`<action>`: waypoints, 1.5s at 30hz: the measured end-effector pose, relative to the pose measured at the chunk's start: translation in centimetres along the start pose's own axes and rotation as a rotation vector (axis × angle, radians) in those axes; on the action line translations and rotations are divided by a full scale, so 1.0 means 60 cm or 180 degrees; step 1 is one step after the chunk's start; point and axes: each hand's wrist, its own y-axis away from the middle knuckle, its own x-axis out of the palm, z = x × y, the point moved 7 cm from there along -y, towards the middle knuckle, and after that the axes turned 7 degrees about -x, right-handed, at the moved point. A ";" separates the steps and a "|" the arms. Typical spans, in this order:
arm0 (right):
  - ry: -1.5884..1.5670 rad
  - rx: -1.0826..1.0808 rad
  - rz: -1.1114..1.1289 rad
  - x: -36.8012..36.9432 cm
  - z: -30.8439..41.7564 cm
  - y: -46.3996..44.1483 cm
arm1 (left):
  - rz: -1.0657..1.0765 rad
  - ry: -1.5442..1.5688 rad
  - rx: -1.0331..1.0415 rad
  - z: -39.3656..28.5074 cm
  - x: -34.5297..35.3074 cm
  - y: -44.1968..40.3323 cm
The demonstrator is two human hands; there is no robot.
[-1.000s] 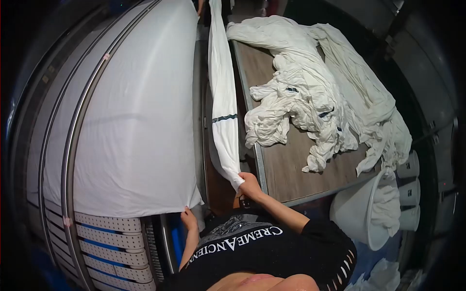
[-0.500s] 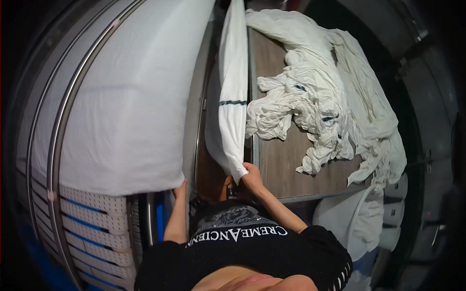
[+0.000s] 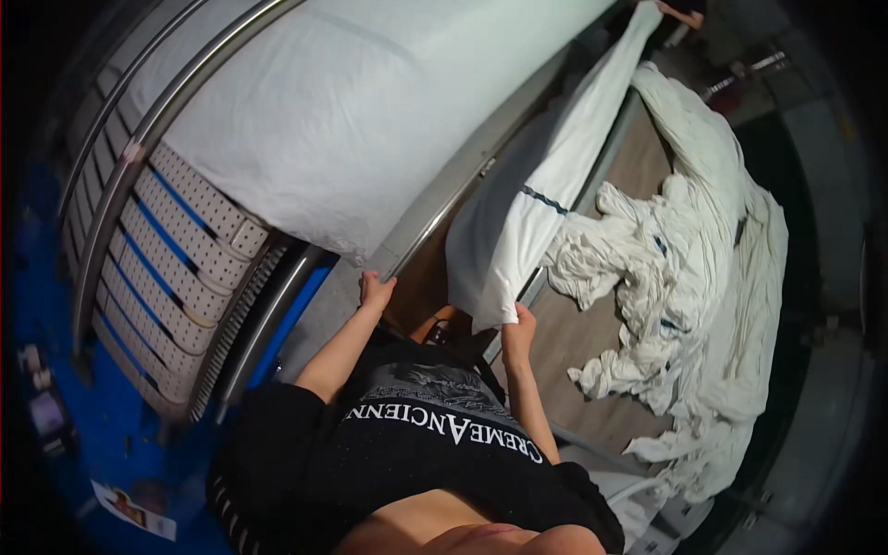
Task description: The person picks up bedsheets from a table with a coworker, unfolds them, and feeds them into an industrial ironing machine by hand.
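Observation:
My right hand (image 3: 521,326) is closed on the near corner of a long white sheet (image 3: 546,185) with a dark stripe across it. The sheet stretches away from me, and at its far end another person's hand (image 3: 683,16) holds it. My left hand (image 3: 376,292) is beside the metal edge of the machine, just below the corner of a second white sheet (image 3: 305,120) lying over the feed belts. Its fingers look slightly apart, with no cloth visible in them.
Perforated feed belts (image 3: 176,268) and a curved metal rail (image 3: 120,203) are on the left. On the right, a wood-look table (image 3: 578,347) bears a crumpled heap of white linen (image 3: 684,268) with dark marks. The floor (image 3: 65,361) at left is blue.
My view has turned, so the scene appears rotated. My left hand is now away from the laid sheet's corner. My right hand still grips its sheet, and another person's hand has come into view.

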 end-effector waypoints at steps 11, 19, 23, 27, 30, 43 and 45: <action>-0.0533 -0.0018 -0.0092 -0.011 -0.050 -0.005 | -0.1483 0.1449 0.1065 -0.067 -0.183 0.044; -0.0094 -0.0244 0.0225 0.007 0.007 -0.002 | 0.0939 0.1877 -0.0095 -0.082 -0.058 -0.041; 0.0173 -0.0081 0.0500 0.048 0.012 0.034 | 0.0910 0.0804 -0.0250 -0.028 -0.043 -0.002; 0.0409 -0.0257 0.0282 0.000 -0.046 -0.002 | 0.1148 0.1213 0.0546 -0.027 -0.074 0.045; -0.0693 -0.0099 -0.0356 -0.074 0.015 -0.054 | 0.0803 0.1472 0.0546 0.008 -0.086 0.021; -0.1383 -0.0760 0.0706 0.005 0.211 0.022 | 0.4649 0.1781 -0.0541 -0.278 0.001 0.318; -0.1004 -0.0869 0.0486 -0.012 0.211 0.010 | 0.3360 0.1949 -0.0070 -0.307 -0.049 0.263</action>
